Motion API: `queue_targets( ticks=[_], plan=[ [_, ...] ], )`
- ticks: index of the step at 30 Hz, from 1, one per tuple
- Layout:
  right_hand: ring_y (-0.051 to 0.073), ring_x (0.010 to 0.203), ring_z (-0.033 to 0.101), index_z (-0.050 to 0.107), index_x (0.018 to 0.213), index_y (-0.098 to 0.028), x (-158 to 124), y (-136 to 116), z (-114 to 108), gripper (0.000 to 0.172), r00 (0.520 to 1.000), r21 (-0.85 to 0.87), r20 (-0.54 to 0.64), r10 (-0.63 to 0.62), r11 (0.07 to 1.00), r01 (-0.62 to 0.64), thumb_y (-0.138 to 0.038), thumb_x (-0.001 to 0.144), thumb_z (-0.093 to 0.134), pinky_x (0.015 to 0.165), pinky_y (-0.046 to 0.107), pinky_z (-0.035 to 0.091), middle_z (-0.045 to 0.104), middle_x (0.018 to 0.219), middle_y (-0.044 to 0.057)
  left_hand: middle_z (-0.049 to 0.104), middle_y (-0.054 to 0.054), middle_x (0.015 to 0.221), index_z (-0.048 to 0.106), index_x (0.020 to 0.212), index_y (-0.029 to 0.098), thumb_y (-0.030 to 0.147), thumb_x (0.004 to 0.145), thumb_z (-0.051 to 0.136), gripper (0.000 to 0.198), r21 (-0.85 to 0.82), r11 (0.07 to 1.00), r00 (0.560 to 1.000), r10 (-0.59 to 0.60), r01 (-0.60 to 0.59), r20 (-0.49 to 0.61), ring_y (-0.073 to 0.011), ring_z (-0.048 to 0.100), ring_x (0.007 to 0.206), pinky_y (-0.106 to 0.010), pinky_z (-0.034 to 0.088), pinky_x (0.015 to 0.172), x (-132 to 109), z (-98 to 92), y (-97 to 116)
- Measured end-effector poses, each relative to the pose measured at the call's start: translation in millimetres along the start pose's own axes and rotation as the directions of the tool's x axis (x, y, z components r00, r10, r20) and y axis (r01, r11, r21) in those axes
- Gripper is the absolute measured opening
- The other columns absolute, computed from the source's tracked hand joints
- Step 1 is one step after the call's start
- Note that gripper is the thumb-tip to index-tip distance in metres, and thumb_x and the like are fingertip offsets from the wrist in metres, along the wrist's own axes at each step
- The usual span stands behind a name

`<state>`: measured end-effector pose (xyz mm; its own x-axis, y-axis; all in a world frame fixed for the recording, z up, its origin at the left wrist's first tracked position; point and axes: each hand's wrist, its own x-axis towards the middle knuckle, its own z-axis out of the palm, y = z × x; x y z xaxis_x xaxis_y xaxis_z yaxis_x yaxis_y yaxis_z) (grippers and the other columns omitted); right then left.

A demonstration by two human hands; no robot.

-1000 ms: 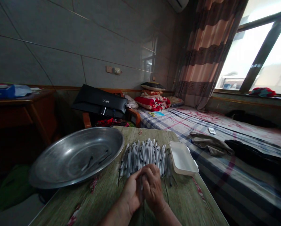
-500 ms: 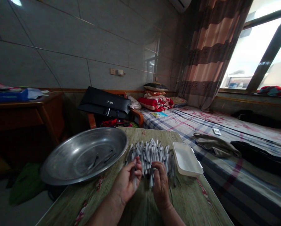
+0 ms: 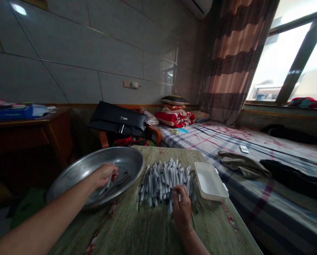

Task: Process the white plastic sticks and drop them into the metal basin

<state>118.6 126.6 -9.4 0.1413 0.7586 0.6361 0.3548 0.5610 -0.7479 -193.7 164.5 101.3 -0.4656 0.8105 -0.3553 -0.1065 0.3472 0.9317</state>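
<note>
Over the metal basin (image 3: pixel 68 177) at the left, my left hand (image 3: pixel 105 175) is closed around a slim translucent pen (image 3: pixel 109 181) that points down. A few dark-tipped pens (image 3: pixel 123 180) lie on the basin's floor beside it. My right hand (image 3: pixel 182 205) rests at the near edge of a heap of clear and whitish pens (image 3: pixel 163 177) on the table. Its fingers are curled in towards the thumb; what they hold, if anything, is hidden. A white plastic box (image 3: pixel 210 179) stands just right of the heap.
The wood-patterned table (image 3: pixel 142 226) carries the basin, heap and box. To the right is a bed (image 3: pixel 201 141) with clothes and a small white object. A chair with a black monitor (image 3: pixel 118 118) stands behind; a wooden desk (image 3: pixel 49 124) is at the left.
My left hand has moved left from the heap to over the basin, carrying a pen. My right hand has stayed by the heap, its fingers curled in a little more.
</note>
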Motion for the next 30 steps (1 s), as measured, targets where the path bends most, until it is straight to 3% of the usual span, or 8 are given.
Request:
queue_targets(
  ticks=[6,12,14,16,19,21,23,30],
  plan=[
    [0.018,0.078,0.054,0.055,0.083,-0.021,1.0,5.0,-3.5,0.016,1.000,-0.044,0.017,-0.022,0.999,0.023,-0.020,0.092,0.042,0.074,0.028,0.042,0.056,0.083,0.003,0.065,-0.005,0.067,0.057,0.083,0.019,0.031,0.078,0.064,0.015,0.118,0.992,0.999,-0.042,0.041,0.011,-0.0224,0.064,0.061,-0.036,0.052,0.059,8.1,4.6,-13.6],
    [0.018,0.078,0.053,0.054,0.082,-0.021,1.7,6.3,-1.9,0.016,1.000,-0.084,0.024,-0.017,0.996,0.019,-0.017,0.092,0.042,0.073,0.028,0.041,0.054,0.083,0.003,0.054,-0.022,0.132,0.055,0.113,0.015,0.042,0.079,0.058,0.043,0.363,0.895,0.947,0.311,-0.260,-0.087,-0.0358,0.049,0.124,-0.051,0.040,0.096,-4.6,14.3,4.8],
    [0.019,0.081,0.053,0.053,0.081,-0.021,1.9,7.7,-1.3,0.016,0.999,-0.109,0.040,-0.028,0.994,0.032,-0.016,0.090,0.042,0.075,0.029,0.041,0.054,0.084,0.003,0.047,-0.018,0.140,0.051,0.120,0.015,0.039,0.081,0.054,0.047,0.386,0.813,0.869,0.492,-0.435,-0.055,-0.0305,0.040,0.132,-0.044,0.036,0.102,-21.4,24.6,6.7],
    [0.019,0.083,0.052,0.053,0.082,-0.021,2.0,9.1,-1.2,0.015,0.998,-0.144,0.056,-0.033,0.989,0.041,-0.014,0.089,0.042,0.076,0.030,0.041,0.055,0.085,0.004,0.053,-0.014,0.133,0.053,0.120,0.016,0.041,0.083,0.050,0.045,0.402,0.599,0.686,0.719,-0.692,0.111,-0.0274,0.047,0.125,-0.040,0.040,0.100,-45.5,39.4,0.9],
    [0.020,0.083,0.051,0.053,0.080,-0.021,2.1,9.7,-1.6,0.015,0.998,-0.209,0.064,-0.029,0.977,0.042,-0.011,0.087,0.043,0.077,0.032,0.040,0.055,0.085,0.004,0.066,-0.006,0.113,0.060,0.113,0.022,0.042,0.090,0.041,0.036,0.357,0.452,0.576,0.632,-0.818,0.519,-0.0214,0.062,0.104,-0.034,0.046,0.092,-78.9,66.2,-22.1],
    [0.020,0.083,0.051,0.053,0.080,-0.021,2.1,8.8,-1.5,0.016,0.997,-0.243,0.065,-0.034,0.969,0.048,-0.009,0.086,0.044,0.077,0.033,0.040,0.055,0.085,0.004,0.066,-0.005,0.117,0.065,0.106,0.023,0.039,0.091,0.042,0.032,0.337,0.369,0.497,0.569,-0.866,0.655,-0.0209,0.060,0.108,-0.032,0.044,0.096,-86.2,82.7,-42.5],
    [0.020,0.083,0.051,0.053,0.080,-0.021,1.9,7.3,-1.0,0.017,0.996,-0.260,0.068,-0.048,0.963,0.064,-0.008,0.085,0.043,0.076,0.033,0.040,0.055,0.085,0.004,0.061,-0.008,0.128,0.065,0.109,0.021,0.033,0.089,0.044,0.032,0.399,0.344,0.527,0.562,-0.850,0.638,-0.0226,0.054,0.120,-0.034,0.039,0.103,-77.9,95.1,-62.0],
    [0.021,0.082,0.050,0.053,0.081,-0.021,1.8,2.7,-1.0,0.018,0.991,-0.286,0.113,-0.071,0.953,0.101,-0.007,0.084,0.043,0.075,0.033,0.041,0.054,0.085,0.004,0.058,-0.013,0.131,0.053,0.126,0.013,0.009,0.087,0.036,0.042,0.758,0.425,0.834,0.478,-0.494,0.276,-0.0183,0.052,0.123,-0.030,0.035,0.104,-17.8,114.3,-100.2]
  ],
)
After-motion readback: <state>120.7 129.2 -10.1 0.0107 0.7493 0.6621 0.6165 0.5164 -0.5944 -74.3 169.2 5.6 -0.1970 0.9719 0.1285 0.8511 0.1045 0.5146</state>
